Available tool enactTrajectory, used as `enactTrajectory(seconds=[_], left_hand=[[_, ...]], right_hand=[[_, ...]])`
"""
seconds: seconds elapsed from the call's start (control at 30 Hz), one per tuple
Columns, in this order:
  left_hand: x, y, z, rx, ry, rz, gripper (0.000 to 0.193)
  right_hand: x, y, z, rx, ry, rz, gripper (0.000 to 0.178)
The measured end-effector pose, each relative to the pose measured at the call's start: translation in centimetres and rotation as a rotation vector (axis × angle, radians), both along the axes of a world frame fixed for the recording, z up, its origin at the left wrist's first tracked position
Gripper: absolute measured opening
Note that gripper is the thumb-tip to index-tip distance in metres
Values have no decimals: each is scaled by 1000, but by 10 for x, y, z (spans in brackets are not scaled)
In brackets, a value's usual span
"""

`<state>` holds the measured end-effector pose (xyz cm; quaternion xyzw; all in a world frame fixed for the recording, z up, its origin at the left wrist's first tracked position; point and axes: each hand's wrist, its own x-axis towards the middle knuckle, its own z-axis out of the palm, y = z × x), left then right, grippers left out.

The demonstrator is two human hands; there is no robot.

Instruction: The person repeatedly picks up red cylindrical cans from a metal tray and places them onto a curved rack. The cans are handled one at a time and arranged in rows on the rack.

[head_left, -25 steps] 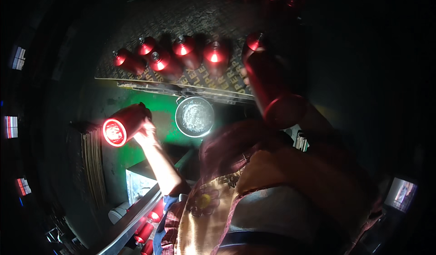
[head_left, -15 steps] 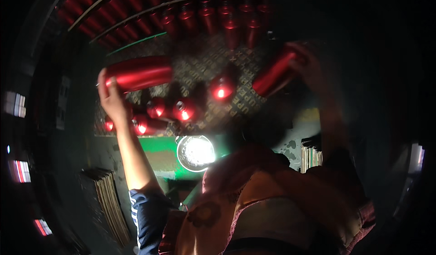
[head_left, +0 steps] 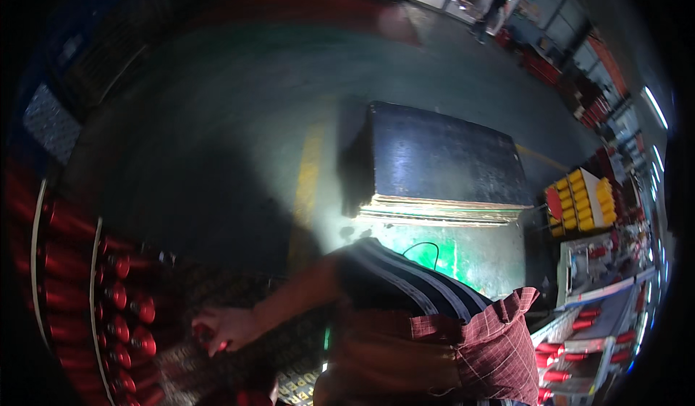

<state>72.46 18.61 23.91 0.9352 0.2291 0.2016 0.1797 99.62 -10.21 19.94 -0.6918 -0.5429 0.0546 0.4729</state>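
Note:
My right hand [head_left: 233, 328] reaches left over the dark, print-covered board [head_left: 192, 366], its fingers closed round a red metal bottle [head_left: 203, 333] that is mostly hidden by the hand. At the lower edge, a sliver of skin that seems to be my left hand [head_left: 274, 390] shows beside a dim red shape. Its fingers are out of sight. Standing close together left of my right hand are several shiny red bottles [head_left: 142, 310], in rows.
Pale strips [head_left: 96, 297] divide the bottle rows. A stack of dark-topped boards [head_left: 449, 156] stands on the floor beyond my right shoulder. Further right are a box of yellow cylinders [head_left: 580, 202] and racks with red bottles [head_left: 557, 375]. Another person [head_left: 495, 11] stands far off.
My view has swung to the right, bringing the floor and board stack into the middle. My right hand still has a red bottle; my left hand has almost left the picture.

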Motion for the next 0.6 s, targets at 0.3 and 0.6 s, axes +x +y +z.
enactTrajectory(seconds=[0.3,0.6], left_hand=[[67,-33,48,109,-31,-202,45],[195,-9,53,-160,-13,-366,54]], right_hand=[[35,13,38,266,-91,26,40],[107,120,63,142,-284,38,52]])
